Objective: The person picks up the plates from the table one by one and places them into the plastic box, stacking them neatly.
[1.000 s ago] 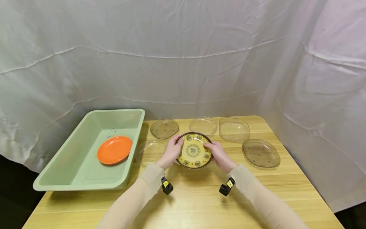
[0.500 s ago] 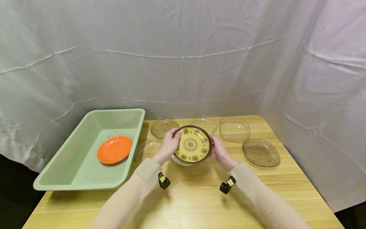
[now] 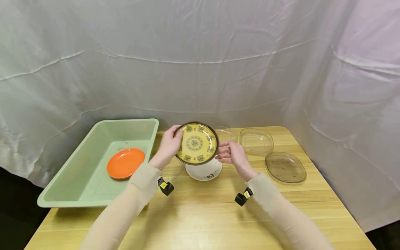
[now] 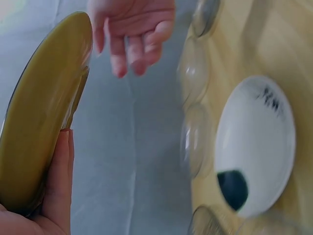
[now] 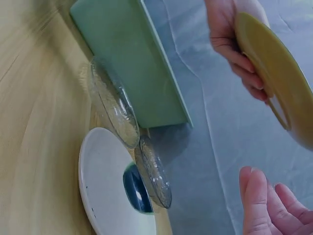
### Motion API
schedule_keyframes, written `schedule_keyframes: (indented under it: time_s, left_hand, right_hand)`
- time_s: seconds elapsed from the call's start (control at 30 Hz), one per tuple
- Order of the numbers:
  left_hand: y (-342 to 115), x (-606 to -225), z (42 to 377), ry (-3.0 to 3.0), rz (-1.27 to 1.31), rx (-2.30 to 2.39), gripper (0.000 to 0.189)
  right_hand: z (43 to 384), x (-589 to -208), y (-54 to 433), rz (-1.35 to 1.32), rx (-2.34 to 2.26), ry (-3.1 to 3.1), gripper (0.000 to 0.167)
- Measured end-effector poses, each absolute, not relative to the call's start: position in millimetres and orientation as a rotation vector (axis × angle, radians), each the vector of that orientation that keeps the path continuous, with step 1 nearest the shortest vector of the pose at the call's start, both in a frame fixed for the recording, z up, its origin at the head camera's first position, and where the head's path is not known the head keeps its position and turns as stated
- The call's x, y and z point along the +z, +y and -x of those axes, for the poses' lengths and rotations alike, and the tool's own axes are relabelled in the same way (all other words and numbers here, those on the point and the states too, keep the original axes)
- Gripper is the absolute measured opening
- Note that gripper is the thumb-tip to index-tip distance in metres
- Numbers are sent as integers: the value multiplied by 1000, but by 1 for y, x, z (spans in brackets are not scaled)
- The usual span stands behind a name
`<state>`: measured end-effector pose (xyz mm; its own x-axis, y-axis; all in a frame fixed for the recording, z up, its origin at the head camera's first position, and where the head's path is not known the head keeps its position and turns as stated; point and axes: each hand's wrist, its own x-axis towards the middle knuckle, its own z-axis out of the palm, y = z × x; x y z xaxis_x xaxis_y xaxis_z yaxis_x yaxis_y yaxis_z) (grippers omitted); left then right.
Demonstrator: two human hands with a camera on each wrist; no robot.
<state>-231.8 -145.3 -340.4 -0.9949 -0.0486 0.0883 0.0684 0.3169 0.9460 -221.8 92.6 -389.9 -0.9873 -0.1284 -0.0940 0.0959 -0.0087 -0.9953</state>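
Where two cream-sleeved arms come in on the near side of the white plate [image 3: 204, 172], each wrist wears a small black device, the left one [image 3: 166, 187] and the right one [image 3: 243, 198]. That white plate sits on the wooden table [image 3: 203, 222], and I can make out a dark green patch and a small dark sprig on it. Above it, well clear of its surface, hangs the yellow plate [image 3: 195, 143], brown-rimmed, slightly tilted, patterned face up. The left hand [image 3: 169, 143] pinches its edge up there, thumb over the top, fingers bent beneath. On the right above the white plate is the right hand [image 3: 235, 154], fingers extended and a little apart, holding nothing, just beside the yellow rim.

A clear dish [image 5: 115, 105] lies to the white plate's left, and farther that way stands a green tub [image 3: 93, 199] with an orange plate [image 3: 125, 163] inside. Well to its right rests a smoky dish [image 3: 285, 167]. Beyond it are another glassy dish [image 5: 154, 174], a round clear one [image 3: 227, 134] and a squarish clear one [image 3: 256, 141]. Farthest back, behind everything, hangs pale, creased cloth [image 3: 200, 69].
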Motion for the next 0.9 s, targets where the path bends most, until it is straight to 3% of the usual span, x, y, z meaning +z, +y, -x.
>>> schedule_keyframes:
  time_s: [0.33, 0.9]
  left_hand:
    - [-197, -321, 242, -2394, -92, -1768, 40]
    - [-271, -327, 239, -2391, -306, -1789, 46]
  right_hand:
    - [216, -389, 61, 348, -1987, 2398, 28]
    - [199, -380, -4, 844, -1595, 2774, 25]
